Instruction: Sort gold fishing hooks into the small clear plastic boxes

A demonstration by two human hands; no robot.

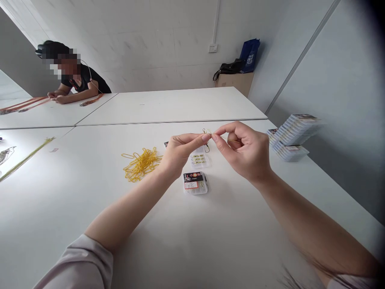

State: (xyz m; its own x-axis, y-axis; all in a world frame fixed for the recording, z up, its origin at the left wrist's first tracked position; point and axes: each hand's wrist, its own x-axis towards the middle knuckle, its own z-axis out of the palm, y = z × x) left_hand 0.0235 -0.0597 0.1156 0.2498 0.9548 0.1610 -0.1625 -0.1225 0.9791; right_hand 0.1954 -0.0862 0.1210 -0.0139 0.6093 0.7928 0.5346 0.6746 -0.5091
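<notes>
My left hand (180, 152) pinches a fish hook between thumb and forefinger. The eye shows above the fingertips, and the curved bend of the hook (207, 149) hangs below; the shank is hidden. Close beside it, my right hand (246, 154) is closed in a pinch on a thin yellow line (230, 139) that meets the hook and trails back across the palm. Under my hands lies an open clear plastic case (199, 161) with several small hooks inside. Nearer to me sits a shut clear case (195, 184) with a black printed label.
Left of my hands lies a tangled heap of yellow cord loops (141, 165). Stacked clear cases (293, 136) stand near the table's right edge. A yellow-green bundle of strands (28, 158) lies at far left. Across the table, a person (82, 82) handles orange cords (27, 105).
</notes>
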